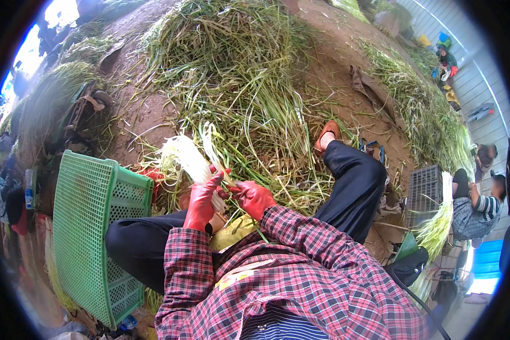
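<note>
My left hand (202, 203), in a red rubber glove, is closed round a bunch of white stalks (186, 157) that look like scallions. The pale ends fan out up and to the left, above my lap. Close on its right, my right hand (253, 198), gloved the same way, has its fingers closed on a few thin scallion-like stalks (212, 147). Those stalks lie alongside the bunch, and a green leaf hangs below this hand. Between my knees is a yellow cloth or bag (232, 232), partly hidden by my arms.
A heap of green stalks and leaves (238, 73) covers the dirt floor ahead. An upturned green plastic crate (79, 221) stands at my left. At right are a grey crate (425, 190), pale stalks (436, 226) and a seated person (480, 209). More stalks (419, 107) line the right.
</note>
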### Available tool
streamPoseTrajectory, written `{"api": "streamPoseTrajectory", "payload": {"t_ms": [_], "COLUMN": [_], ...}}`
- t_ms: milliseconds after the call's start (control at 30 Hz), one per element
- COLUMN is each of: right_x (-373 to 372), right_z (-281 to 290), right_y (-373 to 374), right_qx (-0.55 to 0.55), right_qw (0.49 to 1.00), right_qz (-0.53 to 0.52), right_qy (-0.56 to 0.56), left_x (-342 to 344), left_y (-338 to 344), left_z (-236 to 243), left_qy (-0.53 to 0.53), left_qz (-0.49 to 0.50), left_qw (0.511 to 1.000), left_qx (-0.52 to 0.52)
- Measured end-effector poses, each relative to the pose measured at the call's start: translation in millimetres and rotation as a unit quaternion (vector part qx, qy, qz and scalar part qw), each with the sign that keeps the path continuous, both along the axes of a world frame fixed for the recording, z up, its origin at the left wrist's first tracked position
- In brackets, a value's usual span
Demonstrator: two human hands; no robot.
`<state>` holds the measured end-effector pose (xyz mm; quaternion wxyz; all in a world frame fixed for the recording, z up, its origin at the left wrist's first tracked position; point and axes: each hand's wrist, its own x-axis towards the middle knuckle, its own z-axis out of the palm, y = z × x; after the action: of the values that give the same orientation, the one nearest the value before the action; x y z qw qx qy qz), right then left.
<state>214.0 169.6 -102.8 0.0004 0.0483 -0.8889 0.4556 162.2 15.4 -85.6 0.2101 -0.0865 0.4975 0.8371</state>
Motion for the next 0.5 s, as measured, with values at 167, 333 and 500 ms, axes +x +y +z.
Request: {"api": "streamPoseTrajectory", "payload": {"t_ms": [167, 333, 500], "right_x": [-5, -40, -74], "right_z": [3, 2, -7], "right_y": [-3, -1, -15], "right_qx": [-0.225, -0.254, -0.137], "right_qw": [0.967, 0.951, 0.971], "right_qz": [0.009, 0.018, -0.111], "right_qy": [-0.121, -0.175, -0.163], "left_x": [5, 6, 3], "left_y": [0, 0, -3], "left_z": [1, -7, -13], "left_qy": [-0.016, 0.025, 0.008], "left_qz": [-0.024, 0.032, 0.059], "left_qw": [0.998, 0.999, 0.998], "left_qx": [0.048, 0.016, -0.027]}}
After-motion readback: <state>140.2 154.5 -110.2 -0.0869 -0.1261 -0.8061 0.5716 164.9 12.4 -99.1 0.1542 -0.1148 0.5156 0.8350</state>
